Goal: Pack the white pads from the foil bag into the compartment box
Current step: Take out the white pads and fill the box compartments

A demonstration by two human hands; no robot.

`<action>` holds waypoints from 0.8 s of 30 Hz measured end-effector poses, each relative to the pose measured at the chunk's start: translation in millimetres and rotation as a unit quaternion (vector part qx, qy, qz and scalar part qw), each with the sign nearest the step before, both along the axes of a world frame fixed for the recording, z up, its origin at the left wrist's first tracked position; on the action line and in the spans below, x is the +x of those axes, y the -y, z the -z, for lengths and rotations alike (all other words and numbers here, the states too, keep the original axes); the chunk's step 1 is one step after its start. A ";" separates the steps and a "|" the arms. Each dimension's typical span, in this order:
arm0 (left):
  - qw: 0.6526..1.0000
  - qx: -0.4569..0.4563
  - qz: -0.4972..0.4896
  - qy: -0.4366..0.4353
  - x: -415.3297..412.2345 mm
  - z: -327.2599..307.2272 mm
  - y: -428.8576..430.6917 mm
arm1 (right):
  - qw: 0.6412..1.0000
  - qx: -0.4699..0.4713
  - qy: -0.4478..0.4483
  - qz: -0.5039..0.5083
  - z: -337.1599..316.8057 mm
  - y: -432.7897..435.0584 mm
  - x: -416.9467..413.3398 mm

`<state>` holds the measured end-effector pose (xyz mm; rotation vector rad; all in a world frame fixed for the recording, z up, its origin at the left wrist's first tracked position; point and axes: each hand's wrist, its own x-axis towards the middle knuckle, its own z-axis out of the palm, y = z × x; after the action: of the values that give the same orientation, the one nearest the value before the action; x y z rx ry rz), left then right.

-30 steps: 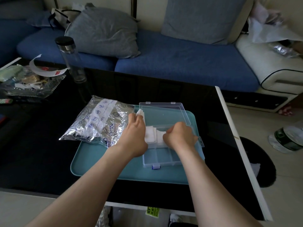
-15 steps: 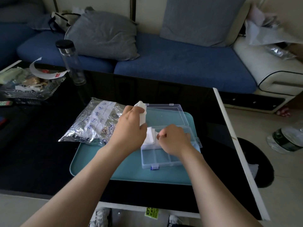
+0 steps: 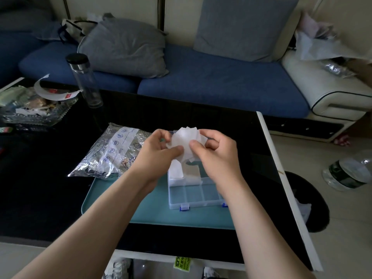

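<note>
At frame centre, the left hand (image 3: 159,154) and right hand (image 3: 216,156) together pinch a fanned bunch of white pads (image 3: 186,142) above the clear compartment box (image 3: 196,193) on a teal tray (image 3: 145,208). More pads (image 3: 176,171) fill its upper-left compartment. The foil bag (image 3: 112,152) lies just left.

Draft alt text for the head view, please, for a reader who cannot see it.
The left hand and right hand hold a fanned bunch of white pads above the open compartment box on a teal tray; a foil bag lies to its left.
</note>
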<state>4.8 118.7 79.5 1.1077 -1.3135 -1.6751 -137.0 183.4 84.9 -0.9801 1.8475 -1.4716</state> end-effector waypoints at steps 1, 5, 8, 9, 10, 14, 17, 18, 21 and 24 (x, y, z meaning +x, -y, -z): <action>1.000 -0.001 -0.001 -0.012 0.1 -0.2 -1.5 | 1.000 -0.010 0.007 0.003 -2.2 -1.8 1.3; 0.997 0.032 -0.011 -0.063 0.0 -5.7 -11.3 | 0.995 -0.041 0.084 0.024 -11.7 -11.1 8.1; 0.984 0.104 0.020 -0.142 3.7 -9.8 -20.8 | 0.991 -0.062 0.119 0.008 -16.7 -21.8 13.2; 0.979 0.119 0.037 -0.163 5.2 -11.7 -25.0 | 0.990 -0.068 0.126 -0.007 -18.5 -25.3 15.5; 0.974 0.130 0.051 -0.177 6.1 -13.0 -29.8 | 0.989 -0.071 0.129 -0.023 -20.4 -29.4 18.0; 0.972 0.140 0.064 -0.179 9.5 -18.1 -45.6 | 0.996 -0.084 0.031 -0.018 -23.3 -46.0 21.8; 0.978 0.123 0.060 -0.155 12.1 -24.7 -53.2 | 0.990 -0.096 -0.107 0.016 -21.8 -56.6 18.5; 0.979 0.121 0.057 -0.157 12.0 -27.3 -56.1 | 0.989 -0.102 -0.105 0.022 -23.0 -58.4 18.6; 0.977 0.121 0.037 -0.171 8.5 -34.4 -64.6 | 0.990 -0.110 -0.077 0.046 -27.5 -58.0 19.4; 0.975 0.125 0.010 -0.185 3.6 -36.4 -68.4 | 0.991 -0.108 -0.050 0.060 -25.9 -52.9 21.6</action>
<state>8.4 187.2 116.0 0.8623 -0.8989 -1.9885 -115.4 236.4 110.8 -1.0776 1.8745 -1.7543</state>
